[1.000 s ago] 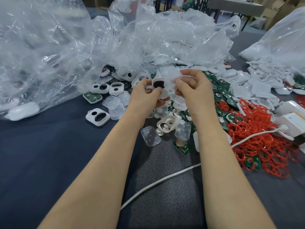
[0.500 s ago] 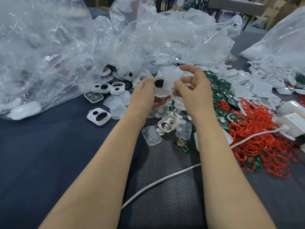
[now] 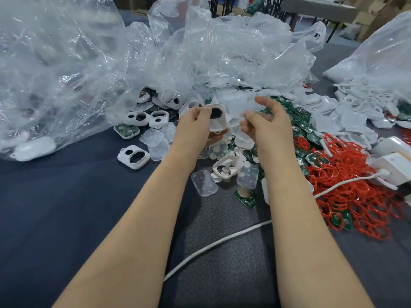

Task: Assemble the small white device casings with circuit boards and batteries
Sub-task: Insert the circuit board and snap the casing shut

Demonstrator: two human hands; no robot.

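Hands: left (image 3: 195, 126) grips white casing (image 3: 217, 121); right (image 3: 268, 124), at 3 o'clock, pinches translucent pad (image 3: 236, 106); a light pinch risks dropping it.

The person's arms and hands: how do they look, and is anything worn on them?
The left forearm and the right forearm are bare down to the picture's edge: no sleeves show. The left hand and the right hand show no gloves, rings, watch or bracelet.
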